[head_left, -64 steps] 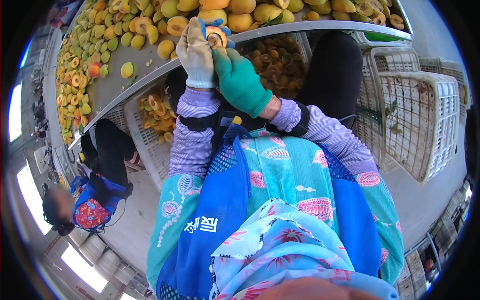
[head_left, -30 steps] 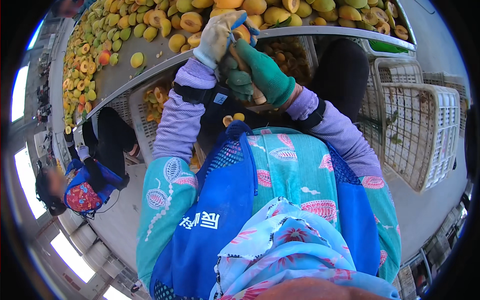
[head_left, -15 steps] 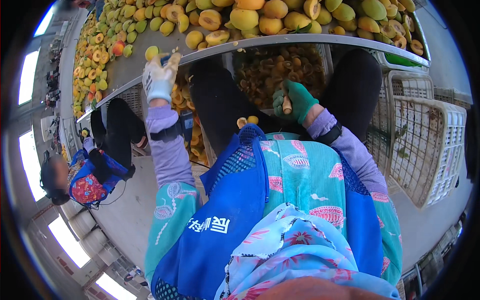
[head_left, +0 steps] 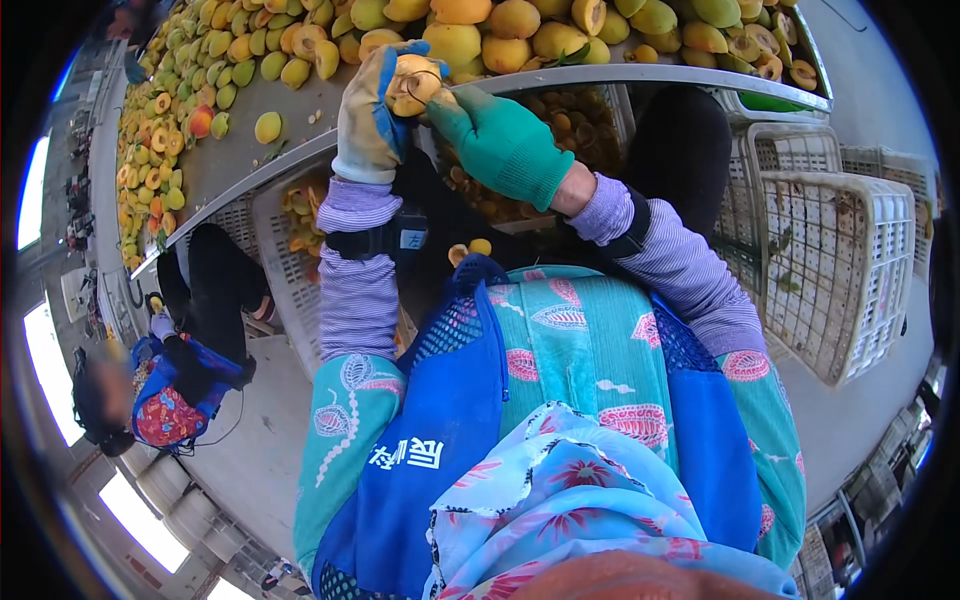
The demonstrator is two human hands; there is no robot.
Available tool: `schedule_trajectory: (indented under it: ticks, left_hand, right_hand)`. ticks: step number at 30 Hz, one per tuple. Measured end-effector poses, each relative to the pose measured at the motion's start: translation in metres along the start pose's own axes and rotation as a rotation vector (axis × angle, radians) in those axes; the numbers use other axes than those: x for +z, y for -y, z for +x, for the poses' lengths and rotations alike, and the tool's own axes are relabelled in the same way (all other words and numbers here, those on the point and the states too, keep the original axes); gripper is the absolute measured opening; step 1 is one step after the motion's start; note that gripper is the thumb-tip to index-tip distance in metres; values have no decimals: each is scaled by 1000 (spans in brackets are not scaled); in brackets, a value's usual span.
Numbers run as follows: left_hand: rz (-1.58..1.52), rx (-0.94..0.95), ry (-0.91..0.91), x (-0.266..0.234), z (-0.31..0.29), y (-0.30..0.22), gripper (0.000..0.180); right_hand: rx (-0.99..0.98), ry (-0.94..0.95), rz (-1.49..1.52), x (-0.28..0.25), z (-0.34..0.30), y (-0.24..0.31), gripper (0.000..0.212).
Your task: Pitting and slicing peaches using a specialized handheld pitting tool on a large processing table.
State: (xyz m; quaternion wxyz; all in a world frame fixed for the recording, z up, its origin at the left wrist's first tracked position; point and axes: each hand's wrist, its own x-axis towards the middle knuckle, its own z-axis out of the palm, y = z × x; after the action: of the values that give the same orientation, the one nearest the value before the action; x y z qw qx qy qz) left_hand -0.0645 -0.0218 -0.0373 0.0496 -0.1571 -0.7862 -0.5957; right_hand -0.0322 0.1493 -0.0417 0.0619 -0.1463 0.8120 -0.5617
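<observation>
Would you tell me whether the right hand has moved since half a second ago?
Yes. The right hand has risen from below the table edge to meet the left hand at the fruit.

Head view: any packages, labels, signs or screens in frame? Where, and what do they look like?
No packages, signs or screens.
White printed lettering: on the blue apron, chest area at the person's left; short row of white characters.
Small white tag: on the black strap round the left forearm, below the pale work glove on the left hand; tiny rectangle, dark marks.

Grey concrete floor [head_left: 250, 430] (bright windows [head_left: 40, 370])
</observation>
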Motion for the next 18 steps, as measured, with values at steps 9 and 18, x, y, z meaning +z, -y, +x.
schedule_trajectory:
  ticks: [9, 18]
  left_hand:
    - [-134, -110, -222, 48, 1, 6, 42]
    - [-146, -156, -97, 52, 10, -2, 39]
  right_hand:
    - [77, -63, 265, 15, -9, -16, 35]
    - [483, 294, 1001, -1, -16, -9, 42]
